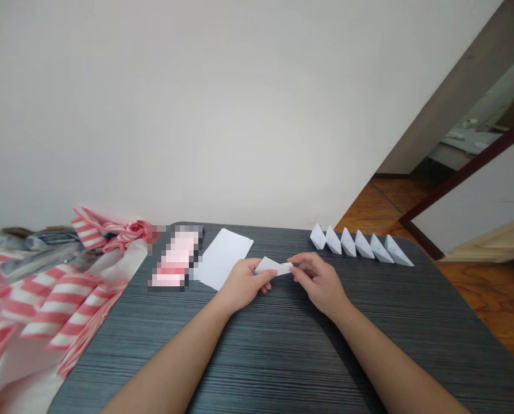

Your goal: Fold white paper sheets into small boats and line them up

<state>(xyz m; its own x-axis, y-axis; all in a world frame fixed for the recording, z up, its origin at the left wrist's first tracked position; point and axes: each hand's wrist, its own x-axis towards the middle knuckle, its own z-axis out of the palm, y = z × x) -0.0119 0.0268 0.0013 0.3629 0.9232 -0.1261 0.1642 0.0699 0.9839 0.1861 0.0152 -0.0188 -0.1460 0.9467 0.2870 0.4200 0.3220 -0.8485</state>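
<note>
Between my two hands is a small piece of folded white paper (283,268), held above the dark table. My left hand (246,280) pinches its left part, thumb on top and fingers curled beneath. At its right end, my right hand (319,279) grips the paper between thumb and fingertips. Behind my left hand lies a stack of white paper sheets (225,256), partly covered by that hand. Several folded white paper shapes (357,244) with pointed tips stand in a slanting row beyond my right hand.
The dark, wood-grained table (283,356) reaches the pale wall (240,115). A pixelated pinkish rectangular object (177,256) lies at the table's left. Red-and-white striped cloth (54,299) is heaped beside the left edge. Wooden floor (485,293) shows at the right.
</note>
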